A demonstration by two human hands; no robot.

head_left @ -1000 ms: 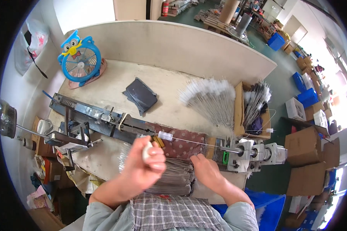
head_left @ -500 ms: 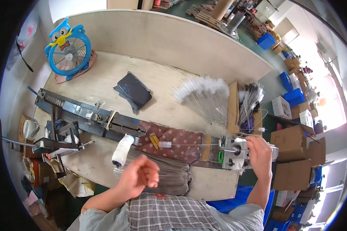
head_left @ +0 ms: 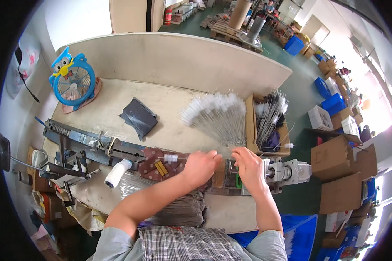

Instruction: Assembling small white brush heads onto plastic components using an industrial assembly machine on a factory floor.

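Observation:
A thin wire brush (head_left: 171, 158) with a white tip lies along the twisting machine, over its maroon bed (head_left: 150, 162). My left hand (head_left: 201, 166) is curled around the brush's wire, just right of the white tip. My right hand (head_left: 249, 168) sits close beside it, fingers pinched at the wire's right end by the machine's chuck (head_left: 233, 170). The motor unit (head_left: 288, 171) is just right of that hand. Both hands partly hide the wire between them.
Finished white-tipped brushes (head_left: 214, 115) lie fanned behind my hands, more in a cardboard box (head_left: 250, 126). A wire bundle (head_left: 178, 209) lies at the front edge. Left are a white spool (head_left: 117, 173), a metal rail jig (head_left: 91, 145), a dark pouch (head_left: 139, 115) and a blue owl fan (head_left: 72, 81).
My left hand rose from the front edge to the brush wire. My right hand came left from the motor to the chuck, so both hands now meet at the machine's middle.

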